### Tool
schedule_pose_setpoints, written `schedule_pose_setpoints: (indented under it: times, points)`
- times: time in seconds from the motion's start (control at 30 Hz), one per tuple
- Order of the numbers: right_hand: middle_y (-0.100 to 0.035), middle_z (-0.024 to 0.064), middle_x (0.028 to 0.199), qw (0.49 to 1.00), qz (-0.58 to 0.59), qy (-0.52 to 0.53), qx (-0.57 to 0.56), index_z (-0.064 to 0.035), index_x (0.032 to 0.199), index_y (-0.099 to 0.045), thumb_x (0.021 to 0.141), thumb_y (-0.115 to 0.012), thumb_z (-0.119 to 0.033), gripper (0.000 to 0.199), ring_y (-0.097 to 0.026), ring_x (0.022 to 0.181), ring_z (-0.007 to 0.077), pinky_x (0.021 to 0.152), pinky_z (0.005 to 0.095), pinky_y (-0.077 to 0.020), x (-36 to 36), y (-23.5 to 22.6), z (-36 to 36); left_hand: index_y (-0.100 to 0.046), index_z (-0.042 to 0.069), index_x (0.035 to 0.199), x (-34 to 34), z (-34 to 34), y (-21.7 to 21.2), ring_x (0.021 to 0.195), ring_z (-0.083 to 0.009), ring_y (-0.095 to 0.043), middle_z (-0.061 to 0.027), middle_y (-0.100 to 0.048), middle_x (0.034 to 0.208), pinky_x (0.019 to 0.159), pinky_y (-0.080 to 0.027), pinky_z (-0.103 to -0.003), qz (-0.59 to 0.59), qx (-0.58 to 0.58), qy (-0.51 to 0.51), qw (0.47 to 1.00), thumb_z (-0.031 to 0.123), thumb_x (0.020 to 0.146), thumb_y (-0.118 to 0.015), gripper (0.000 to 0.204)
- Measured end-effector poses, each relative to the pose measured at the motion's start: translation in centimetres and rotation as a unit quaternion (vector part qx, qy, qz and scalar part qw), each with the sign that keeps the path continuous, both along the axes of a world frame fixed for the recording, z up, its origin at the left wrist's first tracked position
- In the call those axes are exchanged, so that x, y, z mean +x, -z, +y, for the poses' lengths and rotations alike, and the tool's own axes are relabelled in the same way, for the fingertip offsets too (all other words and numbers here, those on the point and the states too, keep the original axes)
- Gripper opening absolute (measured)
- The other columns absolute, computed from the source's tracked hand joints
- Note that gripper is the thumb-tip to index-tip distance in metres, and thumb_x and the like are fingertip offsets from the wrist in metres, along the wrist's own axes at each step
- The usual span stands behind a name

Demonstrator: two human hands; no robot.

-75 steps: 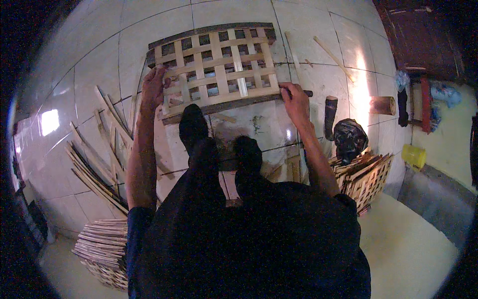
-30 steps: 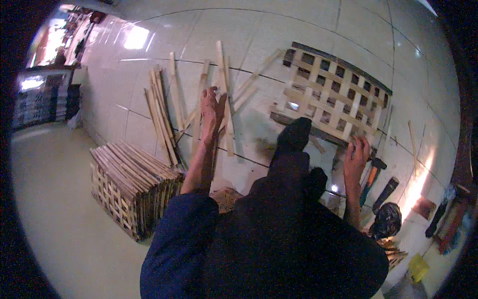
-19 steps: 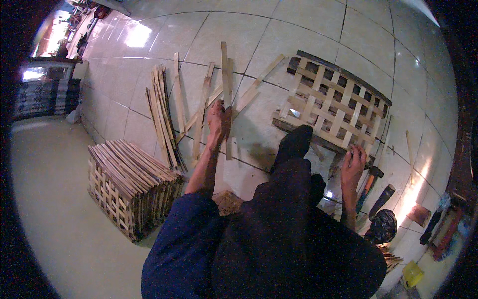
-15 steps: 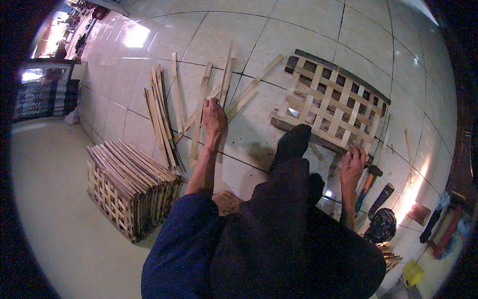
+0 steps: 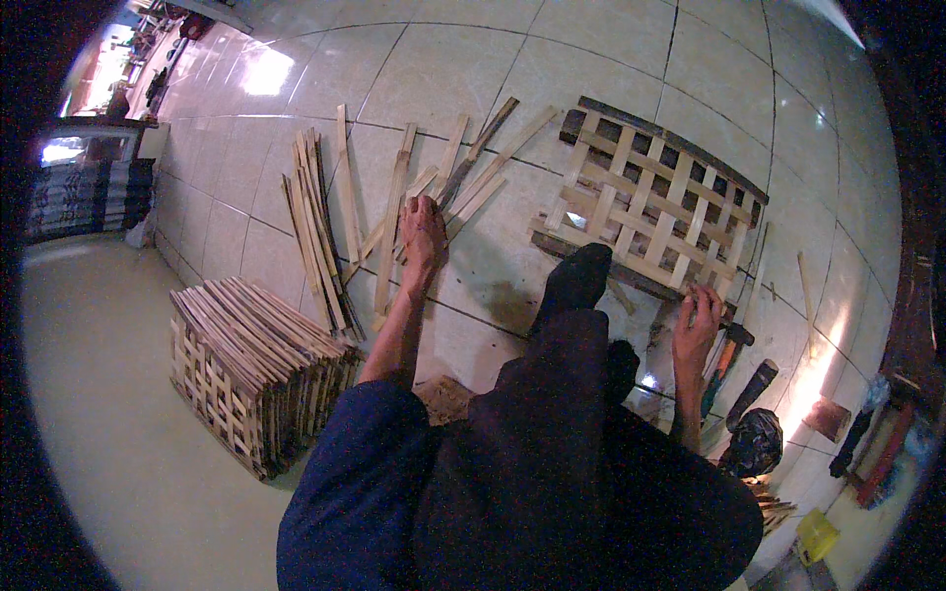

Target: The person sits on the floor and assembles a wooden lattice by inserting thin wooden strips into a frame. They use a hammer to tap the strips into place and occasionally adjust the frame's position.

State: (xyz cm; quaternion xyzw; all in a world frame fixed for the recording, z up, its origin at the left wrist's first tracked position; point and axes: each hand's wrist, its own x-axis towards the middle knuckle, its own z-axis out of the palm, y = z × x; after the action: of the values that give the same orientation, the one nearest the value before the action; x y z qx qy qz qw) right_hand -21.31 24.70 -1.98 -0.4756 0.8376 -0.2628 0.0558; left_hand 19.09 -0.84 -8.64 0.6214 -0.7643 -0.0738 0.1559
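Note:
My left hand (image 5: 424, 232) is closed on a bamboo strip (image 5: 478, 148) whose dark side shows, angled up to the right. Around that hand, loose pale bamboo strips (image 5: 398, 182) lie fanned over the floor. At the right, a woven bamboo panel (image 5: 658, 209) lies flat, with dark rails along its far and near sides. My right hand (image 5: 699, 313) is at the panel's near right corner, its fingers curled over the edge. My dark-covered foot (image 5: 581, 273) rests against the near rail.
A stack of finished-looking woven panels (image 5: 261, 369) stands at the left, near a bundle of strips (image 5: 317, 231). To the right lie a hammer (image 5: 727, 353), a dark rod-like piece (image 5: 754, 392), a black plastic bag (image 5: 754, 441) and a yellow container (image 5: 816, 536). The floor is tiled.
The strip in my left hand has turned, from pale side showing and nearly upright to dark side showing and leaning right. My right hand stays at the panel's corner.

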Motion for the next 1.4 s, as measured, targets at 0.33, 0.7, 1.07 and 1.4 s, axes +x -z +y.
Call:
schedule_pose_setpoints:
  times: [0.33,0.7,1.07,1.4]
  points:
    - [-0.053,0.0189,0.119,0.999,0.002,0.025,-0.035,-0.0031,0.116,-0.059,0.093,-0.053,-0.018,0.028,-0.05,0.114,0.0346,0.096,0.0416,-0.042,-1.6,0.5,0.7,-0.061,0.004,0.093,1.8,-1.4,-0.7,0.081,-0.0339,-0.058,-0.0171,-0.061,0.087,0.069,-0.045,-0.042,0.125,0.046,-0.042,0.99,0.01,0.079,-0.06,0.016]
    - [-0.061,0.0158,0.107,0.992,-0.08,0.049,-0.08,-0.0048,0.113,-0.06,0.093,-0.055,-0.017,0.024,-0.063,0.092,0.0274,0.078,0.0332,-0.0525,-8.2,-6.0,-1.4,-0.066,-0.001,0.086,-8.7,-2.1,-8.7,0.07,-0.0273,-0.058,-0.0154,-0.059,0.077,0.063,-0.044,-0.038,0.079,0.009,0.235,0.969,0.015,0.09,-0.058,0.019]
    - [-0.065,0.0057,0.095,0.956,-0.254,0.122,-0.082,-0.0037,0.116,-0.061,0.097,-0.051,-0.024,0.029,-0.061,0.085,0.011,0.073,0.0267,-0.0511,-8.4,-3.9,2.0,-0.069,0.004,0.094,-14.2,1.7,-14.1,0.072,-0.0236,-0.059,-0.0108,-0.059,0.08,0.063,-0.046,-0.033,0.148,0.109,0.298,0.937,0.015,0.084,-0.066,0.015]
    - [-0.065,0.0054,0.085,0.917,-0.366,0.148,-0.052,0.0013,0.106,-0.063,0.092,-0.06,-0.014,0.021,-0.061,0.072,0.0099,0.067,0.0245,-0.0515,-9.5,-0.1,5.3,-0.07,0.006,0.095,-21.8,4.7,-11.1,0.08,-0.0287,-0.063,-0.0097,-0.061,0.088,0.068,-0.05,-0.038,0.121,0.163,0.487,0.849,0.023,0.082,-0.068,0.022]
